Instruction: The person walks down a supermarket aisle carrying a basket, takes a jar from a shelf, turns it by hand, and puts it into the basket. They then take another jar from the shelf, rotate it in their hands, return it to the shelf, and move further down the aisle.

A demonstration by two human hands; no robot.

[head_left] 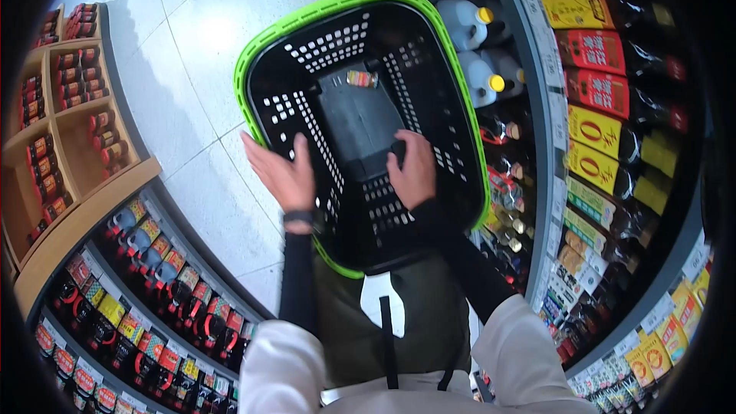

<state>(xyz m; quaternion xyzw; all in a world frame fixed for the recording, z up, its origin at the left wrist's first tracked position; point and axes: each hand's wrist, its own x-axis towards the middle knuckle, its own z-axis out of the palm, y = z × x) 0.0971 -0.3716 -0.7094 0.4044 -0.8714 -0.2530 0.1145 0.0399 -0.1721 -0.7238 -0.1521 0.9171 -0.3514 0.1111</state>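
A black basket [360,257] with a bright green rim fills the middle of the view. Inside, near the far end of its floor, lies a small jar or packet [362,78] with a colourful label. My left hand [285,175] is over the basket's left edge, fingers spread and holding nothing, a dark band on its wrist. Above the basket's interior, my right hand [414,170] has its fingers curled round something small and black, too dark to make out against the basket.
Bottles and boxes line the right shelf [546,69], with large yellow-capped jugs [469,23] beside the basket. On the left, a wooden display [84,126] holds jars, above shelves of bottles. Pale floor tiles [207,107] show between.
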